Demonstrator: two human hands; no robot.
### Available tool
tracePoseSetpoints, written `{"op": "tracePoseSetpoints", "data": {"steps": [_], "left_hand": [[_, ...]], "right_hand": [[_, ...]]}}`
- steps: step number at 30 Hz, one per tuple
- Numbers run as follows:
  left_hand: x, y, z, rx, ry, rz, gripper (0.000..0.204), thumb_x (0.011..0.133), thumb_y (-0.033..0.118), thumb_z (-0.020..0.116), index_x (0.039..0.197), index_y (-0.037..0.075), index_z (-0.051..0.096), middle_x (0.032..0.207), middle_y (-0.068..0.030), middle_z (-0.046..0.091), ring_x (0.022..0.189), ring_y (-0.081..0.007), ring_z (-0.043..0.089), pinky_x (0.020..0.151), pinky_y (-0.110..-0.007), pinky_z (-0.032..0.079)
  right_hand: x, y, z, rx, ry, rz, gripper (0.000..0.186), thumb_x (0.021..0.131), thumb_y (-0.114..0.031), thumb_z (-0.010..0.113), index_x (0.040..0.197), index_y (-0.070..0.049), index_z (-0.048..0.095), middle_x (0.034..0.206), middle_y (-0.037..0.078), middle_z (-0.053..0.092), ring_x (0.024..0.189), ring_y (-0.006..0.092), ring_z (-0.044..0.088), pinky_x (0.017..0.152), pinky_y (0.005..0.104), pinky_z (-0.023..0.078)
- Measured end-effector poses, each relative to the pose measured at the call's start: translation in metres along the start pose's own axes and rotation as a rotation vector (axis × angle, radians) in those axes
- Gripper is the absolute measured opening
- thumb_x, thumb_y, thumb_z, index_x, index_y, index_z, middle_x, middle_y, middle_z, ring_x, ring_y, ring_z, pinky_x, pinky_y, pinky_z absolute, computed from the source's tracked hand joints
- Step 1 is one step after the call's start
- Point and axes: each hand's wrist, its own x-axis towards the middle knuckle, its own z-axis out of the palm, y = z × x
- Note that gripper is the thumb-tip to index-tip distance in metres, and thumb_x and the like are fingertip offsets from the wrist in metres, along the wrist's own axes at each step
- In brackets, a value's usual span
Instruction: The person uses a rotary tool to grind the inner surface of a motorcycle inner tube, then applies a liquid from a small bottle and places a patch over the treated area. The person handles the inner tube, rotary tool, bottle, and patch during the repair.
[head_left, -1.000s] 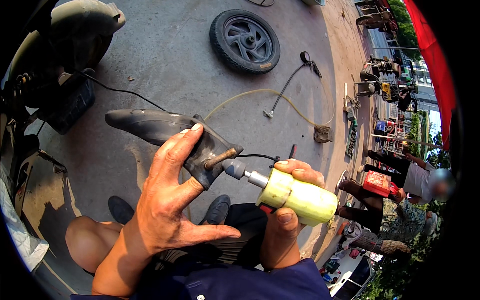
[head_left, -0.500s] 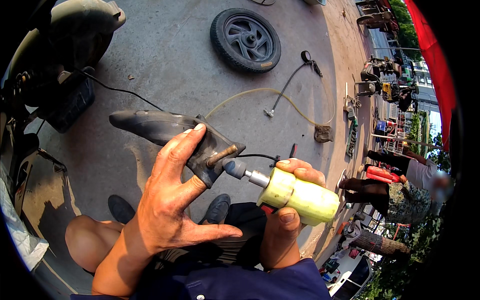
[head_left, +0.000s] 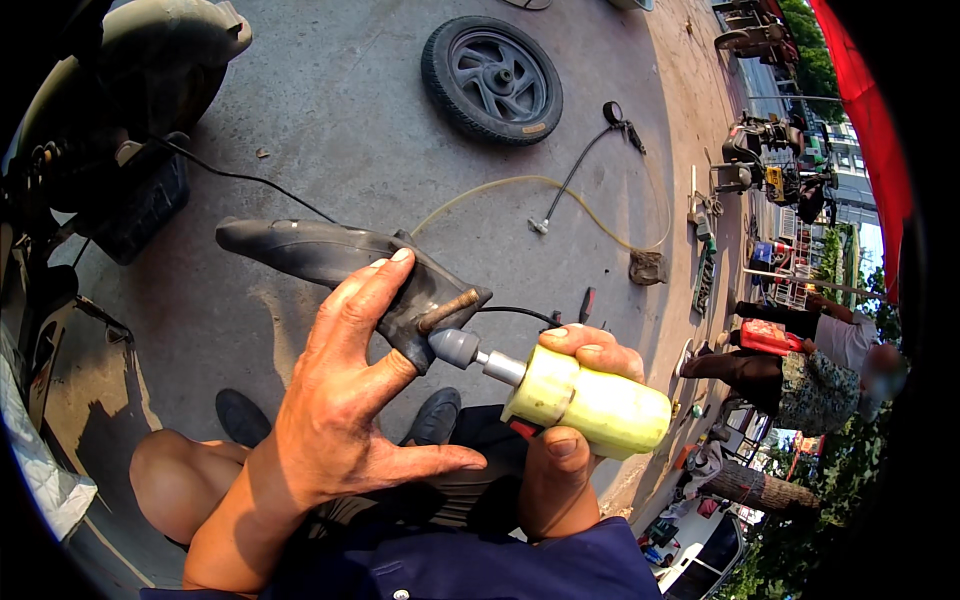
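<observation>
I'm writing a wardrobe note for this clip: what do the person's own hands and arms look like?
Both the left hand and right hand are ungloved, with no ring or watch visible. The left forearm is bare. A navy garment with a white button shows below; sleeve length is unclear.

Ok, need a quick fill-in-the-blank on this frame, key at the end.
1. The yellow-green rotary tool is held in the ____ grip.
2. The inner tube touched by the left grip is ____ in colour.
3. Between the valve stem and the spoked wheel, the tool's rounded tip is nearer the ____.
4. In the picture, the wheel lies to the ____ of the tyre inflator gauge.

Missing words: right; black; valve stem; left.
</observation>
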Motion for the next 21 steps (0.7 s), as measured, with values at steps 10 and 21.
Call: {"op": "tracePoseSetpoints", "data": {"steps": [10,21], "left_hand": [[0.001,-0.001,-0.002,-0.079,0.004,-0.008,0.088,0.056,0.050,0.091,0.127,0.006,0.064,0.146,-0.0262,0.038,0.130,-0.0448,0.042,0.106,-0.052,0.039],[0.000,-0.004,0.001,-0.152,0.002,-0.005,0.086,0.056,0.049,0.092,0.123,0.002,0.065,0.145,-0.0267,0.038,0.131,-0.0453,0.041,0.107,-0.052,0.038]], "right_hand": [[0.000,0.000,0.003,-0.016,0.119,0.009,0.066,0.075,-0.040,0.083,0.120,-0.004,0.052,0.113,0.019,0.060,0.107,0.0263,0.059,0.095,0.0394,0.046],[0.001,0.005,0.008,-0.005,0.116,-0.009,0.069,0.073,-0.044,0.083,0.119,-0.003,0.054,0.111,0.018,0.060,0.107,0.0251,0.058,0.095,0.0354,0.044]]}}
